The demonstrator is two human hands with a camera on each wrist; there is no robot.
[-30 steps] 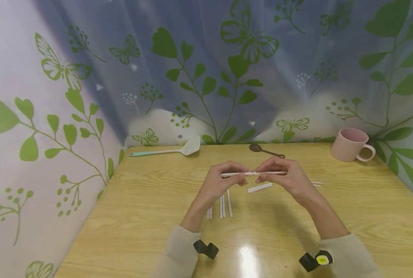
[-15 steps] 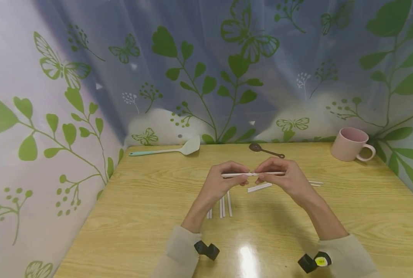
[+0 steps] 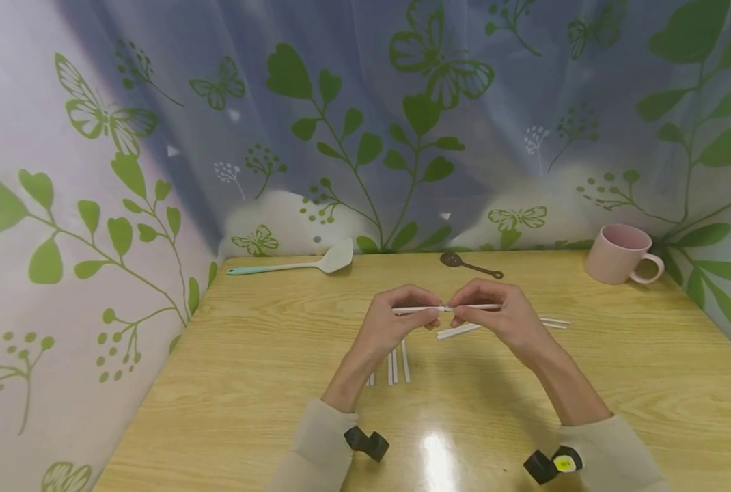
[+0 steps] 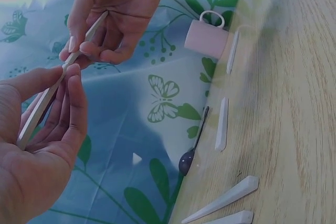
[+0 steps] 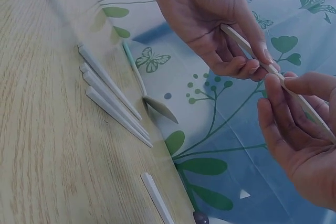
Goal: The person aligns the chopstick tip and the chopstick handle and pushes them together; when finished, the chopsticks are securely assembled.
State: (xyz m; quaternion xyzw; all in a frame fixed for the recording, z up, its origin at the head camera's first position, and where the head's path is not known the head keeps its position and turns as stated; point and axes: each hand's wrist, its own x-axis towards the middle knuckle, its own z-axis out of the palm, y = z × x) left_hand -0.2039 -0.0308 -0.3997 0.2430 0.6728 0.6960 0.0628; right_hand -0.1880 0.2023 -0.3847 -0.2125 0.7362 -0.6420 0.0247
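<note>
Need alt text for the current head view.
A person's left hand and right hand pinch a slim white rod over a wooden table; more white rods lie on it. Along the back: a spatula, dark spoon and pink mug, before a leaf-and-butterfly backdrop.

White stick (image 3: pixel 444 309): slim, one length or two meeting mid-span, I cannot tell
Hold: pinched by my left hand (image 3: pixel 387 322) and right hand (image 3: pixel 514 320)
Pose: near level, right of and below head-view centre

Beige sleeves (image 3: pixel 321 437), black wrist cameras (image 3: pixel 376 446)
</note>
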